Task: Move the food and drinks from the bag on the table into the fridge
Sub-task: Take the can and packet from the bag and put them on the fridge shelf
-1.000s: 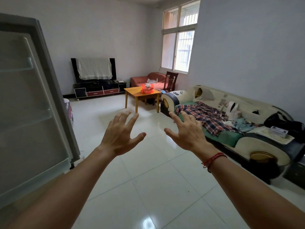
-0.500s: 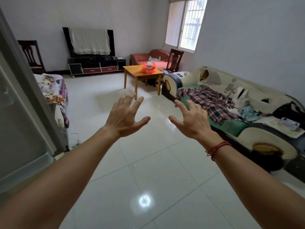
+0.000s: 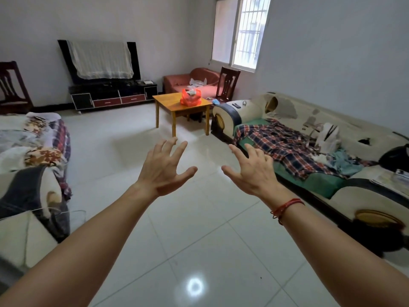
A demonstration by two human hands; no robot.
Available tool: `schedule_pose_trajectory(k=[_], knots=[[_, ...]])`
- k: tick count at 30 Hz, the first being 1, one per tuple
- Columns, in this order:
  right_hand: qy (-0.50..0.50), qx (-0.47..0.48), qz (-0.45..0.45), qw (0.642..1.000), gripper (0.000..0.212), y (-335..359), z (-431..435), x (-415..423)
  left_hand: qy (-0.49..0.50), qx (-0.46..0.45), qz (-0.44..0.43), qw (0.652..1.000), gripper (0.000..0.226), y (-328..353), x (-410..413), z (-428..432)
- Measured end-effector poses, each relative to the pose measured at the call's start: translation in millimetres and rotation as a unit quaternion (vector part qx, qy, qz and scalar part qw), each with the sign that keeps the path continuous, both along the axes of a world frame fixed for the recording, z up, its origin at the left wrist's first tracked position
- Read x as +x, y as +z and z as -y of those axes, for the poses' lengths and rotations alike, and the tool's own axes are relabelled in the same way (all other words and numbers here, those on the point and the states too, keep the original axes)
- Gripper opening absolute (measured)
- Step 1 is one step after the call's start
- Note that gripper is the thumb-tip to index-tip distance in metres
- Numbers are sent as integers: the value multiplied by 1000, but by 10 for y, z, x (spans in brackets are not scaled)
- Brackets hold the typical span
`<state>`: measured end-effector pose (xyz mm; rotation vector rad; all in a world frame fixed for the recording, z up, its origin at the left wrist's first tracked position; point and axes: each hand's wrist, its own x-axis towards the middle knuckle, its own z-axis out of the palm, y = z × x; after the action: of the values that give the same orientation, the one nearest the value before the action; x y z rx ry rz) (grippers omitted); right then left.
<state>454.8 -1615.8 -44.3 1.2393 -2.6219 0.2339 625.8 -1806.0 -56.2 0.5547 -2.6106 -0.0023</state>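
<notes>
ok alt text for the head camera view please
The left hand and right hand, open and empty, stretch forward over a tiled floor toward a red bag on a wooden table across the room. A sofa strewn with clothes runs along the right side.

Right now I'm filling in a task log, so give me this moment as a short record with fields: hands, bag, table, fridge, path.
left hand: open, fingers spread, holds nothing
right hand: open, fingers spread, holds nothing; red cord on the wrist
bag: orange-red plastic, on the table, contents unclear
table: wooden, across the room, by the end of the sofa
fridge: not in view
path: tiled floor between the hands and the table
</notes>
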Motion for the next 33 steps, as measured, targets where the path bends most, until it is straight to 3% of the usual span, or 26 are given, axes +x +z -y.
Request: schedule_pose_trajectory(k=[21,33], knots=[[18,-2,39,999,72,-213,2591,-3401,28,19,30,999,82,-80,-3174,2483],[28,19,61,998,72,-449,3946,-4765,28,38,40,998,84,-312,-4619,3897]])
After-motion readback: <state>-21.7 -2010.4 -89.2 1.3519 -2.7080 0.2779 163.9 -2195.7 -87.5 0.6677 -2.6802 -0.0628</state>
